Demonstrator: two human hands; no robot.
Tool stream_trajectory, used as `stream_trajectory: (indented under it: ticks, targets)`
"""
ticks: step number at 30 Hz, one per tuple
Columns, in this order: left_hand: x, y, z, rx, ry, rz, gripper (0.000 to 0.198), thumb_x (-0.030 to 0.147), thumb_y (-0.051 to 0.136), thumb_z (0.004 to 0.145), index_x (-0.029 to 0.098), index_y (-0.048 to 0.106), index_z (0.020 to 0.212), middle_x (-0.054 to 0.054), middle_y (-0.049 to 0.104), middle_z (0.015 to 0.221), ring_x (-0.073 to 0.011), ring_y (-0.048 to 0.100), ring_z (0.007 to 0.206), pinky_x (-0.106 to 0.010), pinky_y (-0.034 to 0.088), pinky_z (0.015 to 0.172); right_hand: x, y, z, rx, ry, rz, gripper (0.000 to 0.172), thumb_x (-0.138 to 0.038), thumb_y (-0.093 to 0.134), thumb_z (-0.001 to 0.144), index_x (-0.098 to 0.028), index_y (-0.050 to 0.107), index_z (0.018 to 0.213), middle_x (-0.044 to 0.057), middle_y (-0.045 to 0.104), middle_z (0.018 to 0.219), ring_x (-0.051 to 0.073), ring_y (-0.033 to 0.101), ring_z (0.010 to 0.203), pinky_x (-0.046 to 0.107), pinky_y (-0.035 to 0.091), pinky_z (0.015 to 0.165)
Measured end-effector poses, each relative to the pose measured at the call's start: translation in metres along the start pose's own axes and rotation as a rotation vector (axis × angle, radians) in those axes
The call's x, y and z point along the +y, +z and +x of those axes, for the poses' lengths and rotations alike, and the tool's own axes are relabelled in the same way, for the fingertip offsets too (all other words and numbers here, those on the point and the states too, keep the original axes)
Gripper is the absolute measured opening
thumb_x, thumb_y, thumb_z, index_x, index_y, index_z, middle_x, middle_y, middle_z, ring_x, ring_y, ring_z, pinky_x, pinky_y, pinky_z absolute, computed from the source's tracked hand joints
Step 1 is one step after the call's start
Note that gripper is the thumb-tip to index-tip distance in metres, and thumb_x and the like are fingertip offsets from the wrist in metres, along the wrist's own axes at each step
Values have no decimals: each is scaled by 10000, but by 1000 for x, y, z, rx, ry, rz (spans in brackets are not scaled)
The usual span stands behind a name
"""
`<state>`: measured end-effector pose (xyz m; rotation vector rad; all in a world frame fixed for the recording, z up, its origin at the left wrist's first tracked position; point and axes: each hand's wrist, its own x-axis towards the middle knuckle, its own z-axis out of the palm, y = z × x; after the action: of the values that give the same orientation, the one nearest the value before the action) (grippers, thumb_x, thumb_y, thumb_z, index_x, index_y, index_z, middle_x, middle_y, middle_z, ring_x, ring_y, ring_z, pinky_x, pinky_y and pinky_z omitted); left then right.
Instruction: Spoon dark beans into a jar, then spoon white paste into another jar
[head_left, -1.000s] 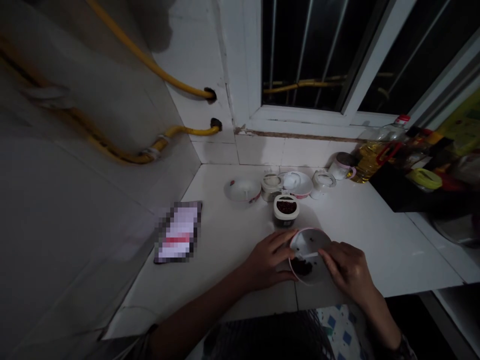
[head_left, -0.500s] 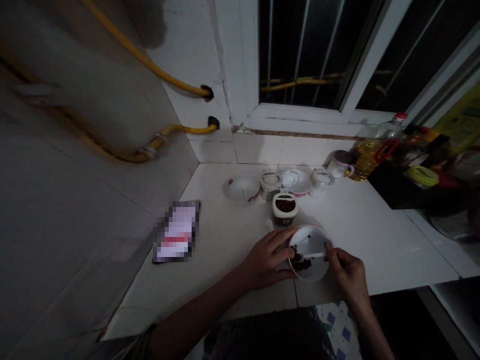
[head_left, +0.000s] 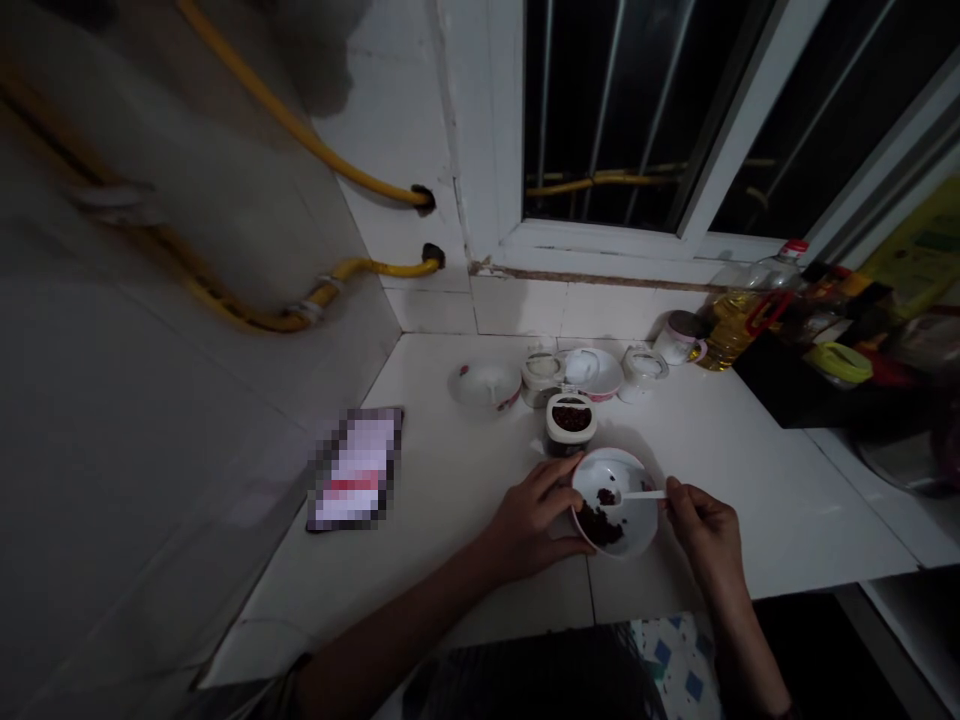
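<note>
Dim, tiled corner, with a white tabletop [head_left: 757, 480] below a barred window [head_left: 611, 110]. On its near part, a bowl [head_left: 641, 525], dark bits [head_left: 600, 527] heaped at its near left; just beyond, a jar [head_left: 571, 437] of similar bits. In a left hand [head_left: 536, 515], reaching in from the left with thumb and fingers spread: the bowl's rim. In a right hand [head_left: 701, 520], in a narrow pinching grip: a spoon [head_left: 646, 495], its loaded tip over the bowl.

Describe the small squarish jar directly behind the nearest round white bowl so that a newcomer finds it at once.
Below the white-framed window, find the white tiled counter. The small squarish jar stands just beyond the round white bowl of dark crumbs. Its dark red contents set it apart from the paler jars behind.
</note>
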<state>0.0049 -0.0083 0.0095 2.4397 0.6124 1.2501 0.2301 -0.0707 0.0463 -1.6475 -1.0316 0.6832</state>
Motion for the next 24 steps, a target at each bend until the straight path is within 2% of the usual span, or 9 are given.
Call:
stream_trajectory:
  ticks: [6, 9, 13, 17, 21, 24]
  targets:
    - [-1, 2, -2, 21, -58, -39, 389, 483, 769, 739, 184, 593, 915, -176, 547, 1322, -275, 561, 1183, -407, 532, 913, -16, 4, 22, 20, -25, 18, 536, -666, 617, 718, -166, 576, 533, -49, 362, 429, 80, 262, 404, 236, 202, 383]
    - [1, 2, -1, 32, -58, -53, 382, 481, 771, 737, 181, 593, 894, -170, 558, 1309, -271, 573, 1163, -401, 537, 901, -30, 12, 40, 50, -130, 7, 535, -664, 605, 728, -165, 584, 538, -41, 401, 433, 87, 295, 404, 242, 235, 400]
    - [3, 2, 0, 16, -60, -76, 396, 480, 789, 717, 179, 594, 886, -167, 568, 1297, -270, 572, 1169, -393, 529, 918, -45, 26, 57, 99, -388, -167, 524, -601, 521, 840, -160, 606, 569, -28, 452, 447, 103, 398, 438, 236, 311, 458]
    - [4, 3, 0, 11, -69, -89, 398, 467, 805, 702, 179, 597, 881, -165, 565, 1302, -265, 568, 1175, -388, 520, 938, -50, 36, 62, 132, -745, -451, 427, -412, 455, 957, -148, 660, 691, 29, 631, 580, 117, 531, 507, 227, 363, 520]
    - [5, 4, -1, 5, -80, -102, 407, 471, 806, 699, 171, 602, 884, -167, 574, 1285, -265, 567, 1174, -390, 521, 941, -50, 42, 63, 147, -1139, -806, 363, -302, 459, 980, -159, 668, 720, 30, 631, 567, 115, 503, 493, 243, 350, 547]
    - [5, 5, -2, -18, -96, -123, 395, 469, 803, 704, 176, 605, 880, -156, 579, 1283, -260, 570, 1175, -380, 526, 941, -53, 40, 63, 160, -1276, -878, 330, -268, 472, 978, -169, 658, 724, 17, 605, 536, 118, 469, 473, 253, 350, 549]
